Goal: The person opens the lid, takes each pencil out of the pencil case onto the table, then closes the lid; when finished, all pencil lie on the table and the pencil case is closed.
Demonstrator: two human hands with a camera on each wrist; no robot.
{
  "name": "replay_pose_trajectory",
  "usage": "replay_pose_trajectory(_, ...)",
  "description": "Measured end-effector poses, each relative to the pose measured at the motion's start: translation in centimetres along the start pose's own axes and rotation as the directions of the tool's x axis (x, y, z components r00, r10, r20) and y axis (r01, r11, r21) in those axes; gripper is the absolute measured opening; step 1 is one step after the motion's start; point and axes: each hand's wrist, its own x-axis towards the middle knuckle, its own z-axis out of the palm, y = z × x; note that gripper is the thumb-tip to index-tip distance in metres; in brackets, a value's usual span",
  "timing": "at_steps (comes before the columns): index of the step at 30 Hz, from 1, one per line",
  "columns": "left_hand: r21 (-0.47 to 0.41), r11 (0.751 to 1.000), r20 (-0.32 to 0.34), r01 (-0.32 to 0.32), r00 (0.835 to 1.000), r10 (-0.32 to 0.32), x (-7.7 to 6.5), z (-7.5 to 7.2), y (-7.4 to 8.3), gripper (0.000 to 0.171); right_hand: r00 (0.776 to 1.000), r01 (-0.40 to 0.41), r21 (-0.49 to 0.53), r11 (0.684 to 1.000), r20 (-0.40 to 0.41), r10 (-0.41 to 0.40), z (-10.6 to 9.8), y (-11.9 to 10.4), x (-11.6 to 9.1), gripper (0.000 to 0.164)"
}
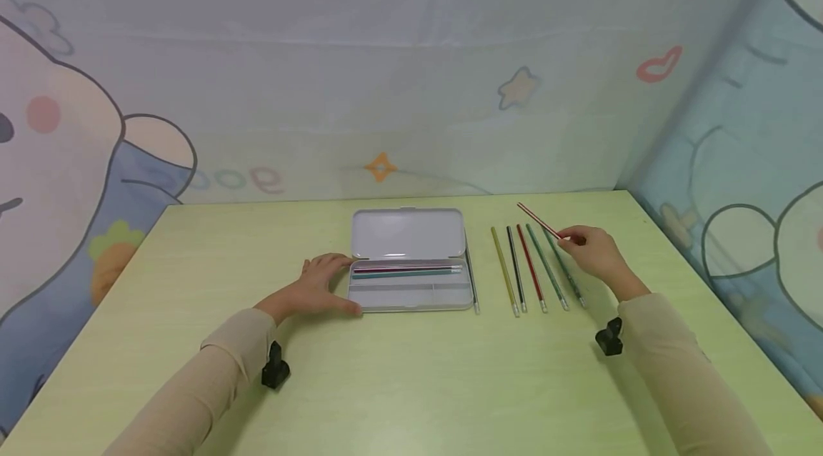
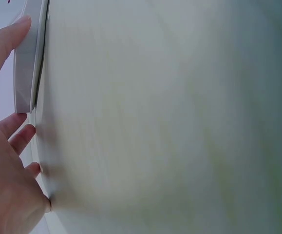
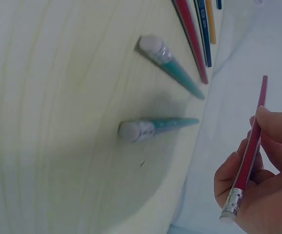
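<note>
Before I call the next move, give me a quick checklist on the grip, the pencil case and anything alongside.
1. Grip: the right hand pinches a red pencil. Ok.
2. Clearance: the right wrist view shows it held apart from the pencils on the table. Ok.
3. Lid: swung open, behind the pencil case. Ok.
4. Steadying: the left hand is at the case's left end, thumb on its front side. Ok.
5. Loaded pencils: lying lengthwise in the back compartment. Ok.
6. Dark pencil along the case's right side: whether it touches the case, cannot tell.
</note>
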Motion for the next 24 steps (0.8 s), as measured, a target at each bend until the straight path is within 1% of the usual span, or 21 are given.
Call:
replay_pose_trajectory(8, -0.003, 1.000, 0.006, 0.005, 1.000, -0.005, 0.0, -0.1, 0.1, 0.096, 0.996, -0.078, 0.010, 0.997, -0.042, 0.079, -0.4, 1.7, 0.2, 0.040)
replay_pose_trajectory(17, -0.001, 1.000, -0.001, 0.005, 1.000, -0.005, 0.0, -0.1, 0.1, 0.094, 0.983, -0.181, 0.027, 0.983, -0.028, 0.182, -0.5, 2.3, 0.5, 0.044)
replay_pose_trajectory(22, 0.001, 1.000, -0.001, 0.009, 1.000, -0.009, -0.1, -0.1, 0.2, 0.094, 0.976, -0.216, 0.050, 0.975, -0.022, 0.217, -0.3, 2.8, 0.6, 0.046)
replay_pose_trajectory(24, 0.002, 1.000, -0.002, 0.008, 1.000, -0.008, -0.1, -0.1, 0.1, 0.093, 0.975, -0.219, 0.042, 0.975, -0.027, 0.220, -0.2, 2.9, 0.5, 0.045)
